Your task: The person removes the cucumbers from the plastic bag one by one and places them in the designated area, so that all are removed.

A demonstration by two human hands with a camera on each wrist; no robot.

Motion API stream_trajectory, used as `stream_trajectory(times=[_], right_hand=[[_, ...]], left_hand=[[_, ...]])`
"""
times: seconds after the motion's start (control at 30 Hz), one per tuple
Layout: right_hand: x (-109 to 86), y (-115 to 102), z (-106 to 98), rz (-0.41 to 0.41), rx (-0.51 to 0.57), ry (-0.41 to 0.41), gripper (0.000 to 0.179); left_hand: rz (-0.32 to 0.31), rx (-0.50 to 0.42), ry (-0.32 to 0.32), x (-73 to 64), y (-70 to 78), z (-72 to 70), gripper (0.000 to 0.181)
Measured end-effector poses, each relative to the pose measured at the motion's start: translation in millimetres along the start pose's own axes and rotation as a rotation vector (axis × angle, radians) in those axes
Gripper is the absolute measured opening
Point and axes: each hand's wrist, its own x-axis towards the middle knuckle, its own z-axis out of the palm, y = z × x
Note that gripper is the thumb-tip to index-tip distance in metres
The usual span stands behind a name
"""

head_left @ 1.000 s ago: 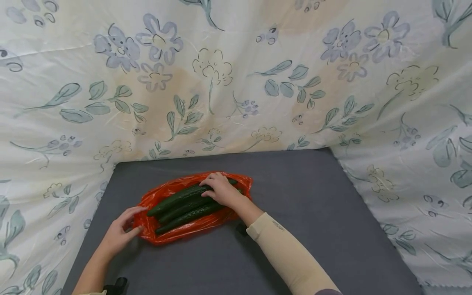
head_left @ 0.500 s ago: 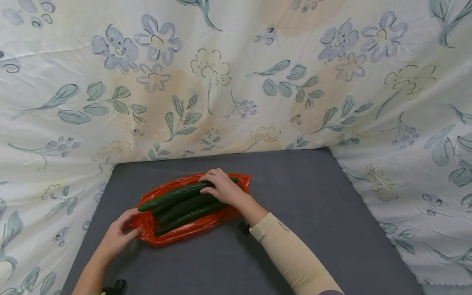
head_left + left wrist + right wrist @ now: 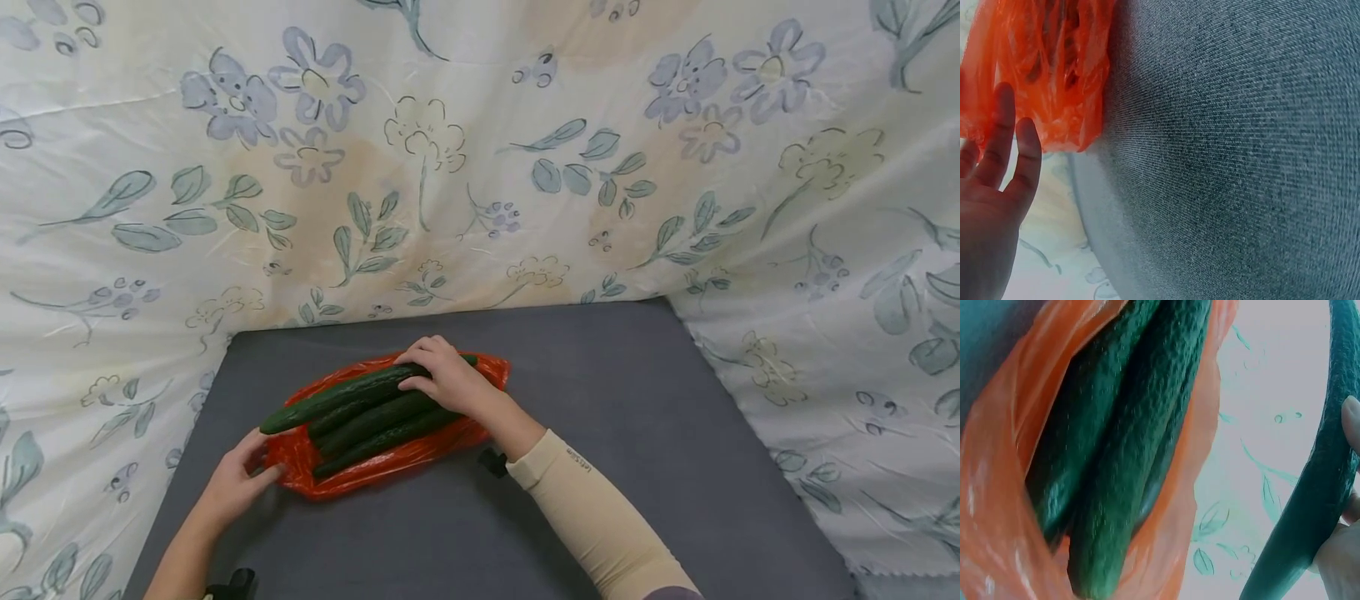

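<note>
My right hand (image 3: 450, 382) grips a long dark green cucumber (image 3: 333, 402) from above, near its far end. In the right wrist view that held cucumber (image 3: 1319, 500) is raised apart from the rest, with my thumb and fingers about it. Several other cucumbers (image 3: 1141, 444) lie side by side in an open orange-red plastic bag (image 3: 296, 468). At the bag's left end is my left hand (image 3: 231, 485), thumb and fingers spread. In the left wrist view its fingers (image 3: 1027, 140) are fairly straight against the thin plastic (image 3: 1075, 128).
The bag lies on a dark grey tabletop (image 3: 600, 400). Floral cloth (image 3: 480, 167) hangs behind the table and along both sides. A black wrist-worn device (image 3: 492, 461) shows below the right wrist.
The cucumber in my right hand has risen off the others and moved left, its near end now past the bag's rim above the left hand. My left hand has hardly moved.
</note>
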Motion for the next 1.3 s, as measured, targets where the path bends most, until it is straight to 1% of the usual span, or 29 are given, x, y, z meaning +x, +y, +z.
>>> stream_trajectory(times=[0.1, 0.17, 0.4, 0.5, 0.8, 1.07, 1.3], right_hand=[[-1.9, 3.5, -6.7, 0.008, 0.009, 0.005, 0.036], [-3.9, 6.6, -11.3, 0.015, 0.016, 0.011, 0.035], [-13.5, 25.0, -23.9, 0.047, -0.007, 0.033, 0.034], [-20.2, 32.7, -30.6, 0.066, 0.003, 0.050, 0.033], [-39.8, 58.0, -47.8, 0.139, 0.012, 0.098, 0.031], [-53.9, 78.5, -62.0, 0.169, -0.005, 0.131, 0.032], [-65.8, 91.7, -72.3, 0.205, -0.021, 0.151, 0.033]], left_hand=[[-0.014, -0.009, -0.026, 0.1, -0.3, -0.5, 0.041], [-0.013, -0.012, -0.036, 0.0, -0.5, -0.7, 0.042], [0.014, -0.017, -0.026, -0.3, -0.9, -0.3, 0.042], [0.019, -0.019, -0.027, -0.1, -1.9, 0.7, 0.042], [0.021, -0.040, -0.026, 0.4, -1.3, 2.8, 0.040], [0.025, -0.044, -0.026, 2.2, 0.2, 2.6, 0.040], [0.034, -0.039, -0.033, 2.6, -2.6, 2.3, 0.040]])
